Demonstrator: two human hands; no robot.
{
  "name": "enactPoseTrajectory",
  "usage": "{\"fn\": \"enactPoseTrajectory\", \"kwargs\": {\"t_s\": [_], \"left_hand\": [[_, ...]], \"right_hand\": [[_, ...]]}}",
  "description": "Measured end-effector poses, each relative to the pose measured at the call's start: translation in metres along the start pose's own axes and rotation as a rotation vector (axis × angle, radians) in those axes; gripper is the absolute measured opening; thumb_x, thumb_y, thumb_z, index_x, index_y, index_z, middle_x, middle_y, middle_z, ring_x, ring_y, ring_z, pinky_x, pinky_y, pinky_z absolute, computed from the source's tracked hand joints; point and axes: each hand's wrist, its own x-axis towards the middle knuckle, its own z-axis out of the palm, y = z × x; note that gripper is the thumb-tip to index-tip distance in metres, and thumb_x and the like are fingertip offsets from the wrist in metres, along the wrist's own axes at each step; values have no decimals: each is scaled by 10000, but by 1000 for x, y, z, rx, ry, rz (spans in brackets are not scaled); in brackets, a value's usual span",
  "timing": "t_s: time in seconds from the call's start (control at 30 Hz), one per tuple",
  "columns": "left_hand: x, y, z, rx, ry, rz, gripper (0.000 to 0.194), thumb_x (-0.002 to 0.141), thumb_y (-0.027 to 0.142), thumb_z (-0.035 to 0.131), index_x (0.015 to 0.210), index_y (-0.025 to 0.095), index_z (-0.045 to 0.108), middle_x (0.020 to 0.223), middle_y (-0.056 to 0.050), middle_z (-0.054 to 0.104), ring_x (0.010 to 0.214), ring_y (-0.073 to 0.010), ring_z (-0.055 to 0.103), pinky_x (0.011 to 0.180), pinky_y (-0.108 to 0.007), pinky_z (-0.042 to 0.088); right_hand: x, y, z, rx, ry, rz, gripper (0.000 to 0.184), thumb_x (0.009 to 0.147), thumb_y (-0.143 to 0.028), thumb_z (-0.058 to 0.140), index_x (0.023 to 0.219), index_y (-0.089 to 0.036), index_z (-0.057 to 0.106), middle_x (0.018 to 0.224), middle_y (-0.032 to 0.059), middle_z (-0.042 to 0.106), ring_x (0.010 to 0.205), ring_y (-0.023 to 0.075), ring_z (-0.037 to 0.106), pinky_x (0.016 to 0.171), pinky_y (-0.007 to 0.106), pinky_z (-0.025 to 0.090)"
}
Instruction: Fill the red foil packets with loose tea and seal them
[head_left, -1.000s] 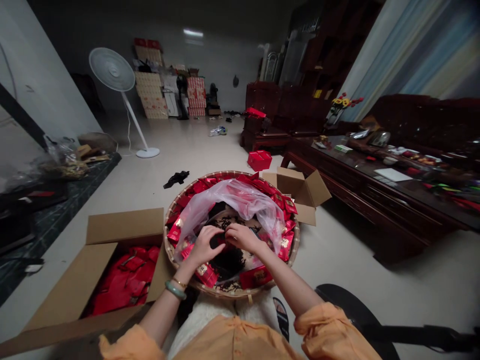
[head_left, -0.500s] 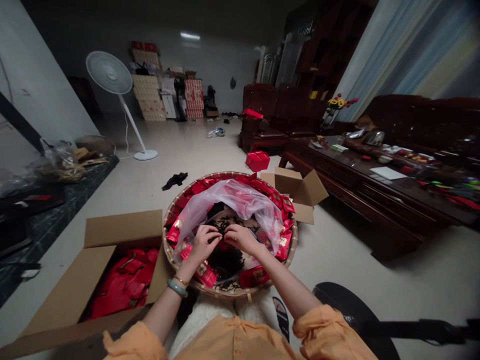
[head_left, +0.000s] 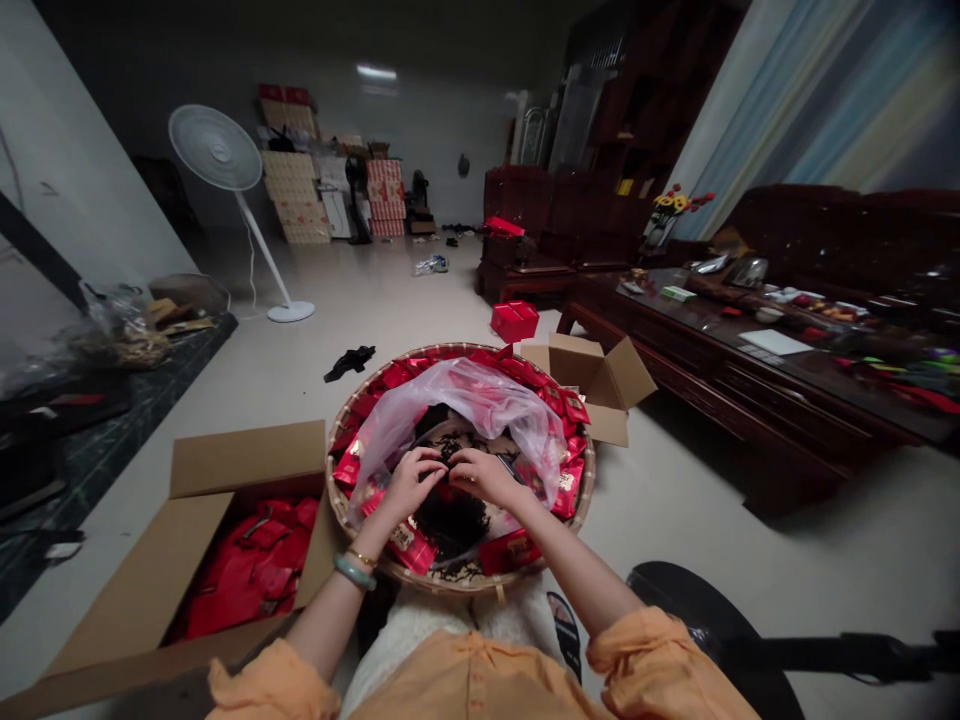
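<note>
Head view: crinkled plastic (head_left: 469, 385), round basket (head_left: 465, 587)

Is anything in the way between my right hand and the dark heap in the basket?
Nothing visible is. Your right hand is over the far side of the dark heap, beside your left hand. The translucent plastic bag arches beyond both hands, and red packets lie around the heap.
</note>
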Motion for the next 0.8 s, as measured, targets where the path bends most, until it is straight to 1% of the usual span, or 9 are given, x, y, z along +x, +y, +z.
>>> {"fn": "enactPoseTrajectory", "kwargs": {"t_s": [0.1,0.2,0.3,0.4,0.43,0.5,0.6,0.7,0.8], "left_hand": [[6,-2,5,46,-100,-48,127,741,256,609,780,241,729,1018,-76,640,977,-262,573,911,-454,420],[7,0,6,6,-108,-50,159,735,264,610,847,241,721,1026,-75,640,981,-256,575,918,-438,424],[1,4,0,33,-118,19,188,778,311,576,916,244,685,1066,-71,615,1016,-235,556,928,-402,421],[-6,7,-9,226,-173,111,258,724,395,652,934,246,653,1107,-73,591,1042,-256,521,920,-411,409],[-7,7,-10,278,-188,126,261,709,400,670,917,243,650,1100,-76,592,1029,-259,519,909,-409,410],[-6,7,-11,342,-204,126,197,715,377,670,843,229,644,1042,-84,604,982,-254,530,884,-395,414],[-3,7,-6,378,-212,94,121,746,331,636,775,214,624,942,-89,612,904,-236,550,848,-366,425],[-3,6,-1,415,-221,98,151,775,289,591,904,211,602,946,-82,609,879,-225,564,807,-341,441],[-6,8,-2,421,-209,121,214,814,279,539,1019,215,550,967,-71,614,865,-218,580,760,-322,451]], "right_hand": [[1,-1,0,6,-5,0,132,843,-263,563,909,-228,673,1028,57,627,904,146,596,746,233,462],[0,-1,-1,4,-9,1,125,845,-265,560,896,-229,669,1061,62,616,938,148,589,761,237,461],[-1,1,-3,3,5,-2,114,851,-264,553,877,-218,654,1070,60,616,957,149,580,779,242,460],[0,1,-4,-5,-14,-30,112,870,-247,524,879,-205,627,988,55,635,960,145,564,802,248,452],[1,-1,-5,-20,-30,-42,113,875,-241,515,877,-201,621,951,55,637,959,147,558,805,250,448],[5,-5,-6,-71,-68,-63,127,885,-243,499,874,-194,615,884,57,632,939,154,549,797,256,444],[11,-10,-7,-149,-130,-82,168,901,-258,468,873,-184,616,818,57,618,857,159,541,753,259,441],[12,-9,-10,-174,-168,-70,139,884,-251,497,881,-179,616,802,53,615,810,162,533,727,261,438],[7,-4,-14,-148,-153,-29,104,864,-233,528,883,-180,616,820,51,610,806,161,536,703,250,437]]}}
